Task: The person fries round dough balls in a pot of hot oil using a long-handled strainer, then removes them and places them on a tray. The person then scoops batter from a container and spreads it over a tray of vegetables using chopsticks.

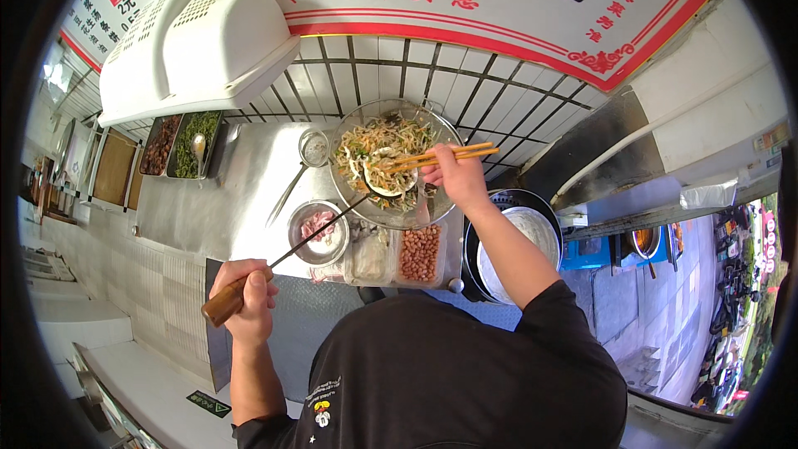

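My left hand (246, 299) grips the wooden handle of a long metal ladle (318, 231). Its round head reaches into a large wire-mesh basket (447, 209) of shredded vegetables (358, 143). White batter lines the ladle's head, with shredded vegetables in the middle of it. In my right hand (452, 174) is a pair of wooden chopsticks (477, 149), their tips at the filling in the ladle. Below the basket stand a metal bowl (296, 249) with raw meat and white powder or paste, a tub of something pale (368, 255) and a tub of peanuts (419, 254).
A small round strainer (313, 148) lies left of the basket on the steel table (187, 212). Farther left are metal trays of chopped greens (198, 137) and dark reddish food (161, 140). A large pot (555, 231) holding white batter stands under my right forearm. The tiled wall is behind.
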